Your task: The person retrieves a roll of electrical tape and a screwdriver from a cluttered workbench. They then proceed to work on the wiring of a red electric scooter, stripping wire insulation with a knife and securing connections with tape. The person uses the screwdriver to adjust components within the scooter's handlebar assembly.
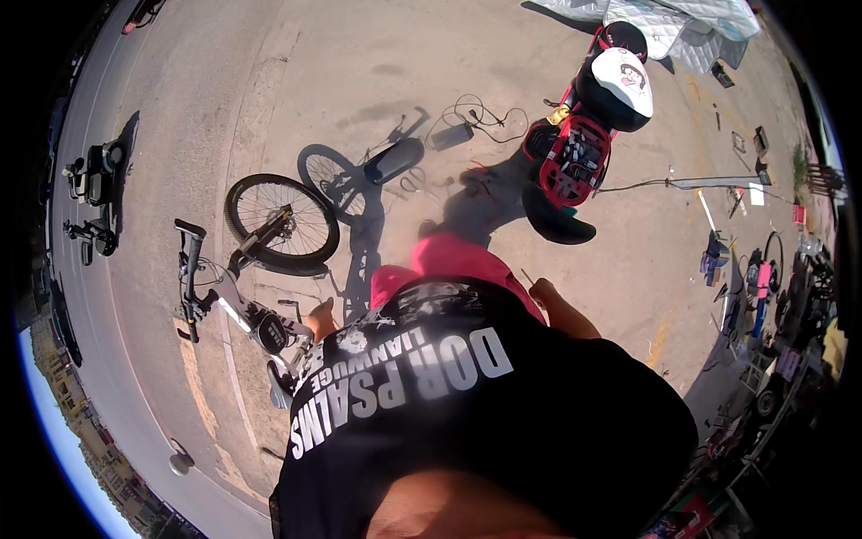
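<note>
My left hand [319, 319] hangs beside my body at lower middle, close to a white-framed electric bicycle [235, 301], its fingers curled; what they hold, if anything, is too small to make out. The bicycle's black front wheel [232, 216] and handlebar [189, 269] are left of me. My right hand [548, 296] is closed on a thin tool [527, 275] by my pink shorts. Ahead to the right stands a red and black scooter [593, 157] with a white-topped seat [620, 81] and an open compartment showing components inside.
A black charger [452, 136] with looped cable lies ahead. Parked scooters [94, 175] line the roadway at left. A quilted silver cover [682, 31] lies at the back. Scattered tools, a long bar [718, 182] and piled bike parts [772, 341] occupy the right side.
</note>
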`<state>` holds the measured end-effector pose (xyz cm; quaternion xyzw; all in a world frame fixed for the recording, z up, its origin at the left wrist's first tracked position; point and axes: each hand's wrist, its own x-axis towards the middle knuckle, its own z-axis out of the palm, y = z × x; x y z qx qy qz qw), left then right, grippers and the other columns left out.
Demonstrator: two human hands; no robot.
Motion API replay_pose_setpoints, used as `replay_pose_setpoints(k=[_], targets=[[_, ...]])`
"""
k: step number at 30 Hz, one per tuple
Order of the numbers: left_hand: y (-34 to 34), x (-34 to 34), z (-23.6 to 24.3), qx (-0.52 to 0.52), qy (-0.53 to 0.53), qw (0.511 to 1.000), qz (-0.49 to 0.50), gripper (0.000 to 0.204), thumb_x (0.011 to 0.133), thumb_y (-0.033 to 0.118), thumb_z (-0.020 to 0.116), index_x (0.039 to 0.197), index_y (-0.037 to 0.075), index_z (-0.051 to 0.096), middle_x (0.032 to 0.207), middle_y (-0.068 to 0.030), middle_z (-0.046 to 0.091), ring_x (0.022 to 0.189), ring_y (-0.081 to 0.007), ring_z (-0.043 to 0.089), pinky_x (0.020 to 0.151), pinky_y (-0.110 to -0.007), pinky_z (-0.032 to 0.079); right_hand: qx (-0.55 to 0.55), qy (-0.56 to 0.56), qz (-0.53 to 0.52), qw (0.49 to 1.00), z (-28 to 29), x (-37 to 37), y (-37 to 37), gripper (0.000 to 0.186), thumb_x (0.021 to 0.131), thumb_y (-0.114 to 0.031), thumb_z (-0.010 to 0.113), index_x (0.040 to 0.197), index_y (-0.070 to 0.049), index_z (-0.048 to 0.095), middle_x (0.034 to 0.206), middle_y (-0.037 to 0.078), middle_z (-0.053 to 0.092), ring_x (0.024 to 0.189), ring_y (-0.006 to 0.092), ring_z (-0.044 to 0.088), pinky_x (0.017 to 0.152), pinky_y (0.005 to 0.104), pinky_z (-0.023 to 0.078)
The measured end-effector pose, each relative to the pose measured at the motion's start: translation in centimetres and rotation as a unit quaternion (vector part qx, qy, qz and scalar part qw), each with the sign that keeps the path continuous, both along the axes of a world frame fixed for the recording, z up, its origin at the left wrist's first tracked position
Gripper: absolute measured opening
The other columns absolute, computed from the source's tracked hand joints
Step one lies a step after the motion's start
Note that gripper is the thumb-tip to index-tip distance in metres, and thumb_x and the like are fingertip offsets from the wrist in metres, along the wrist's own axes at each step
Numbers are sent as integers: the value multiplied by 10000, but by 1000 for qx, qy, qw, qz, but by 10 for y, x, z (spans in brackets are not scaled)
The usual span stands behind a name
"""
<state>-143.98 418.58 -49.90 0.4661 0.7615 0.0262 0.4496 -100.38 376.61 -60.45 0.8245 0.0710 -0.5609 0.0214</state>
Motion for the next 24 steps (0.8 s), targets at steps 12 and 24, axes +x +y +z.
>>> replay_pose_setpoints(k=[12, 24], targets=[[389, 162, 22, -84, 61, 973, -206, 209, 767, 33, 703, 972, -1, 710, 720, -91, 669, 636, -174, 613, 575, -277, 473, 191, 12, -549, 813, 15, 35, 251, 158, 871, -153, 564, 985, -51, 602, 682, 108, 600, 470, 195, 539, 401, 333, 473], [790, 827, -19, -33, -110, 873, -475, 345, 769, -82, 628, 1103, 2, 649, 834, -125, 678, 584, -147, 613, 486, -221, 503, 3, -89, -905, 417, 21, -22, 469, 164, 836, -164, 581, 865, -9, 623, 626, 121, 600, 446, 205, 561, 411, 361, 460]])
